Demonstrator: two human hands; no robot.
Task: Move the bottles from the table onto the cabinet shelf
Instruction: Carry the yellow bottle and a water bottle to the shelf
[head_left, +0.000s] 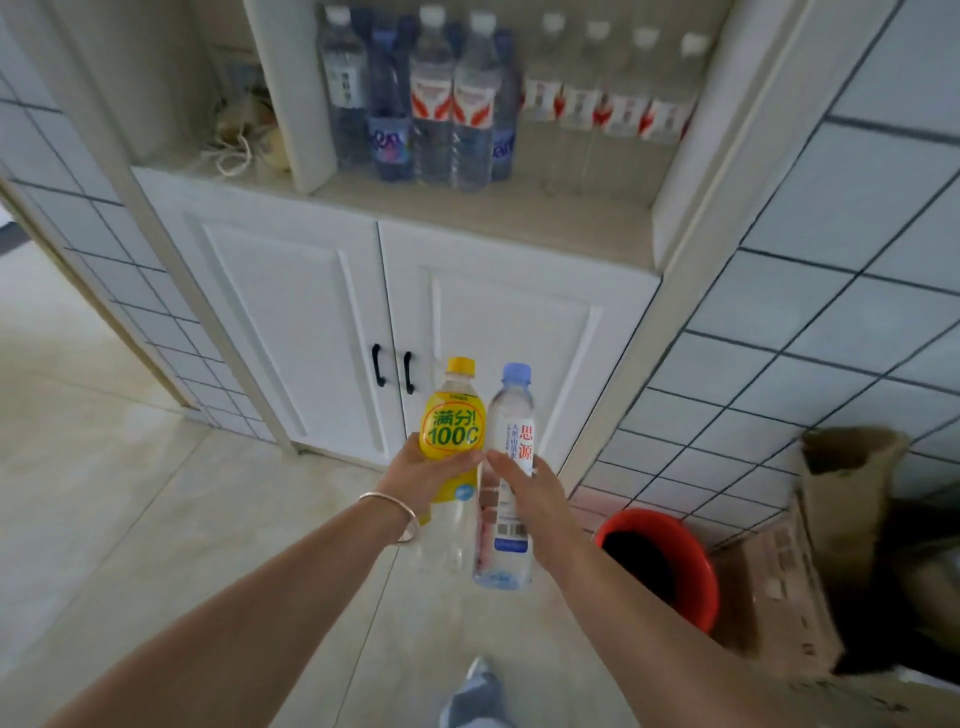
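Two bottles carried at once, one per hand, saves a trip. Left hand (422, 470) wraps the yellow-capped, yellow-labelled clear plastic soda bottle (451, 447) around the lower label. Right hand (524, 480) grips the blue-capped clear plastic water bottle with white label (506, 483) mid-body. Both bottles upright, side by side, touching or nearly so, held out in front of the white double cabinet doors with black handles (393, 369), below the beige open cabinet shelf (467, 218).

Shelf's back edge is already lined with clear and blue water bottles (452, 104), and a fainter row at back right may be a reflection or smaller bottles, hard to tell. Front edge is bare, so that's the likely landing spot. Both need lifting well up to clear the shelf lip.

Red plastic bucket (665, 561) and brown cardboard box (841, 509) sit on the floor to the right. No tabletop in view.
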